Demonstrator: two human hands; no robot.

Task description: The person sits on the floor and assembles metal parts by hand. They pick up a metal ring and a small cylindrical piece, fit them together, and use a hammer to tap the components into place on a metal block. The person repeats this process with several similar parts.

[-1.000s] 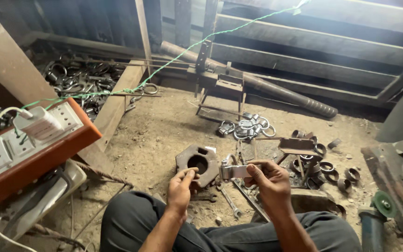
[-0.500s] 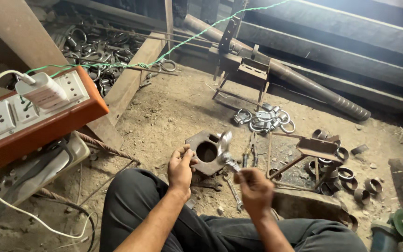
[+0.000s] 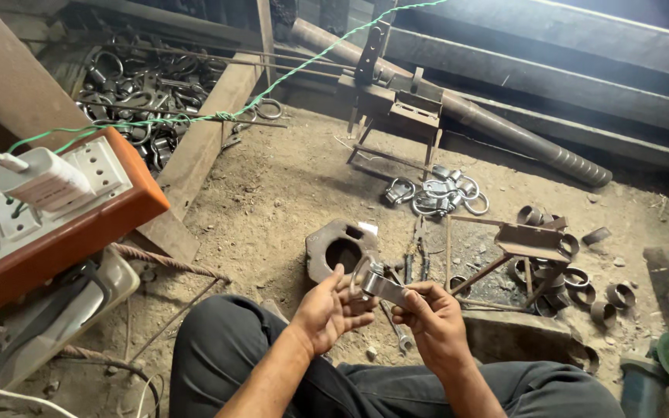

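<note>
Dirt workshop floor (image 3: 272,201): both hands pinch a small metal clamp (image 3: 377,285) just in front of the heavy iron block (image 3: 340,248), long axis slanting left hand (image 3: 328,310) up-left to right hand (image 3: 431,321) down-right.

Dirt floor (image 3: 272,193) w/ metal rings (image 3: 435,193), heavy block (image 3: 327,244), pipe (image 3: 505,131), prob. steel.

Head-worn view, steeply down, close
</note>
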